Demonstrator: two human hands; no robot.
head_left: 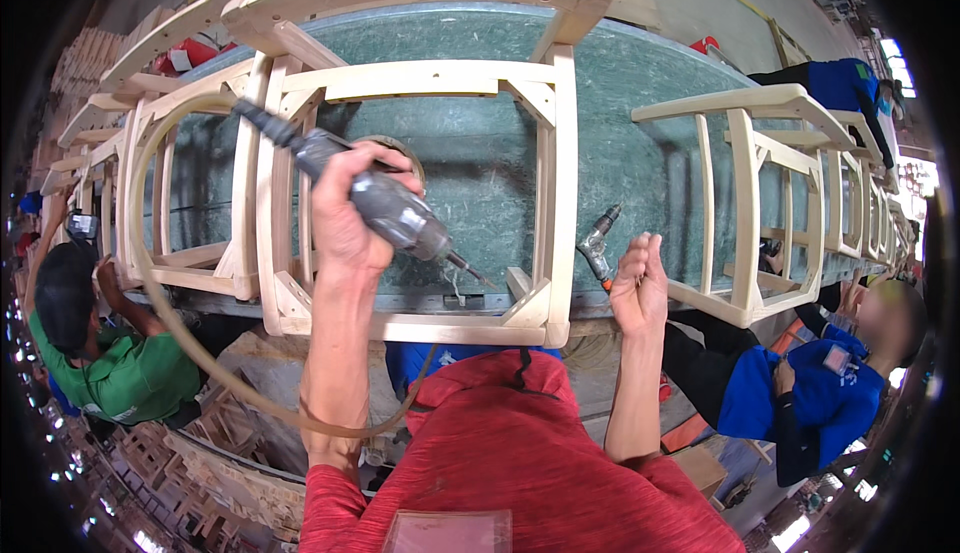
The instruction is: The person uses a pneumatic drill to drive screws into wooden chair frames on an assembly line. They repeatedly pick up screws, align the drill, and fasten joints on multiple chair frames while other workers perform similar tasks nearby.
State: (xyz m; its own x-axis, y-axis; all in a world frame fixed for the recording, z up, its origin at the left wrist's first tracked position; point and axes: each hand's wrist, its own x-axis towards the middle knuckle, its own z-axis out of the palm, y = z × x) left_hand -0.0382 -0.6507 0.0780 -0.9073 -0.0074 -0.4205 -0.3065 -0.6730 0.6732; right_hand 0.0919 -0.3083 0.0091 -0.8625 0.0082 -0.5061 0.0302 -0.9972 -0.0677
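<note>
The left hand (345, 215) has its grip closed around a grey air screwdriver (385, 203) (a tan hose (200, 353) loops from its rear), bit angled down inside the bare wooden chair frame (555, 193) lying on the green table (630, 123). The right hand (640, 288) hovers loosely curled, holding nothing, just beside a second driver (597, 243) resting beyond the frame.

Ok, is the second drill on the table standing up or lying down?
Lying down. The spare drill rests on its side on the green tabletop, bit pointing away, just beyond the right hand, untouched.
</note>
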